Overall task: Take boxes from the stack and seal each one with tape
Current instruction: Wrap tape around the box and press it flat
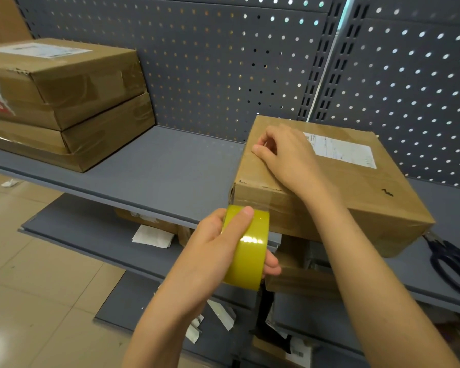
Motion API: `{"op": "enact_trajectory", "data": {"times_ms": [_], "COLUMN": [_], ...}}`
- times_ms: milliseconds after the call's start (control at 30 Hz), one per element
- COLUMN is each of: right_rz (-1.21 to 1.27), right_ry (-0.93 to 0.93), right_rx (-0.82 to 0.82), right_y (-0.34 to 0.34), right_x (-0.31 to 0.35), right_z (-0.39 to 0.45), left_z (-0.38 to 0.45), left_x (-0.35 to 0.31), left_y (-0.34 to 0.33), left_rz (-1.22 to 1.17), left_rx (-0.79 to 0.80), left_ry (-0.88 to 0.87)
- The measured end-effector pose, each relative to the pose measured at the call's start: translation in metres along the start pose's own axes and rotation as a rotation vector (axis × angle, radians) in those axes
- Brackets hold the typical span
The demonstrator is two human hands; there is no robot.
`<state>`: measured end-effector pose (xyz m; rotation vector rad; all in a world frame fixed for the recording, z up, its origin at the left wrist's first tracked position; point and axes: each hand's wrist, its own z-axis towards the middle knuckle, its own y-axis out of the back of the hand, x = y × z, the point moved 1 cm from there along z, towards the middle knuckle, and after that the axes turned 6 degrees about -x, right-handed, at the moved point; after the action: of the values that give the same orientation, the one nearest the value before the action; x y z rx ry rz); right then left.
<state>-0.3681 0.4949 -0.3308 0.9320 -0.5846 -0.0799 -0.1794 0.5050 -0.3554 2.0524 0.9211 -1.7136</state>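
Tape roll: glossy yellow-olive. Box: plain brown cardboard, white label, small black squiggle. Stacked boxes: brown, white labels, one red-and-white sticker. Shelf: flat grey. Back panel: grey, regular dot perforations. Scissors: dark handles. Floor: beige tiles.

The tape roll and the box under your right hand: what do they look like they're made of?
Tape roll: glossy yellowish plastic film, judging by the bright highlight on its surface. Box: brown corrugated-looking cardboard, matte, with frayed edges at the front corner; clear shiny tape already covers parts of it, and a white paper label sits on top.
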Motion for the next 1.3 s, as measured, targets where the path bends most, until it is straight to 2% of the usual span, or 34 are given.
{"op": "enact_trajectory", "data": {"times_ms": [133, 233, 267, 333, 400, 433, 500, 667, 933, 1167, 1300], "right_rz": [-0.098, 0.016, 0.084, 0.107, -0.043, -0.145, -0.238, -0.269, -0.275, -0.273, -0.279], "right_ry": [0.029, 0.089, 0.112, 0.118, 0.097, 0.113, 0.135, 0.119, 0.150, 0.123, 0.097], "right_rx": [-0.027, -0.119, -0.084, 0.126, 0.341, 0.385, 0.389, 0.398, 0.389, 0.405, 0.397], "right_y": [0.000, 0.011, 0.016, 0.018, 0.012, 0.007, 0.000, -0.002, -0.006, -0.006, -0.004], "right_x": [0.004, 0.014, 0.019, 0.029, 0.030, 0.029, 0.027, 0.024, 0.019, 0.021, 0.023], "right_z": [0.000, -0.009, -0.015, -0.028, -0.038, -0.040, -0.040, -0.037, -0.035, -0.032, -0.035], "left_z": [0.001, 0.001, 0.001, 0.001, 0.002, 0.002, 0.003, 0.003, -0.003, -0.022, -0.026], "left_x": [0.000, 0.001, 0.001, 0.002, 0.004, 0.005, 0.007, 0.011, 0.023, 0.037, 0.037], "left_y": [0.000, 0.000, -0.001, -0.001, -0.002, -0.002, -0.003, -0.006, -0.019, -0.015, -0.009], "left_rz": [-0.013, -0.027, -0.035, -0.047, -0.051, -0.053, -0.059, -0.051, -0.074, 0.000, 0.082], "left_rx": [-0.007, -0.006, -0.009, -0.019, -0.040, -0.056, -0.089, -0.156, -0.439, -0.468, -0.398], "left_ry": [0.001, 0.002, 0.002, 0.003, -0.007, -0.021, -0.058, -0.117, -0.262, -0.253, -0.271]}}
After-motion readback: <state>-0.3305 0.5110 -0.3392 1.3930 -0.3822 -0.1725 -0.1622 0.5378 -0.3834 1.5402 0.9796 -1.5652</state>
